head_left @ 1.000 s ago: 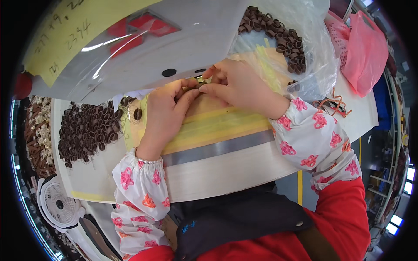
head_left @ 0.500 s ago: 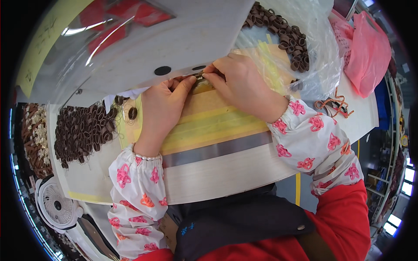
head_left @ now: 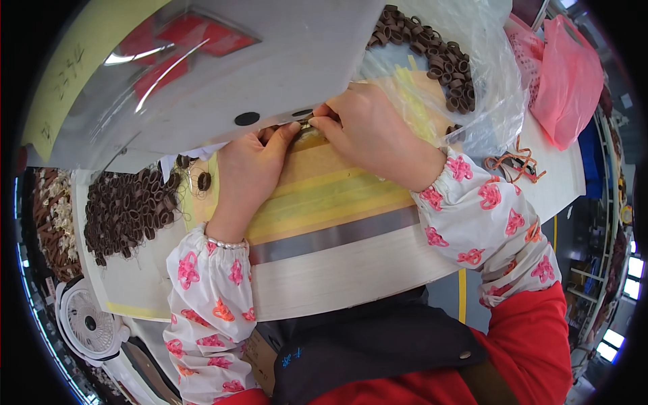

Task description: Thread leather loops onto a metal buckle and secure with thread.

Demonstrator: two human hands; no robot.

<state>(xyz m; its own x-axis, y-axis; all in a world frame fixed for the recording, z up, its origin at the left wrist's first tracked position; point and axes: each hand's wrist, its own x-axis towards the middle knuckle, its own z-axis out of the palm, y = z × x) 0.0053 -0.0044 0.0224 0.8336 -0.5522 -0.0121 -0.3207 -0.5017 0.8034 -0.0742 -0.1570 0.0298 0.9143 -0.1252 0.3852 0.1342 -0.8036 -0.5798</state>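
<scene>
My left hand [head_left: 253, 165] and my right hand [head_left: 371, 131] meet at the lower edge of a white machine housing [head_left: 290, 54]. Thumbs and forefingers of both are pinched on a small brown piece [head_left: 305, 122], one hand at either end. Most of that piece is hidden by the fingertips and the housing, so its full shape cannot be made out. Beneath the hands, yellow tape strips [head_left: 324, 196] cover the work surface. A lone brown loop [head_left: 204, 181] lies left of my left hand.
Many brown loops with loose threads [head_left: 131, 212] are heaped at the left. More loops [head_left: 449, 64] lie on a clear plastic bag [head_left: 496, 81] at the far right, near a pink bag [head_left: 567, 81]. Thread snips [head_left: 516, 164] lie on the right. A white fan [head_left: 88, 320] stands lower left.
Both hands keep their pinch at the machine's edge, with hardly any movement. The whole view has shifted slightly.
</scene>
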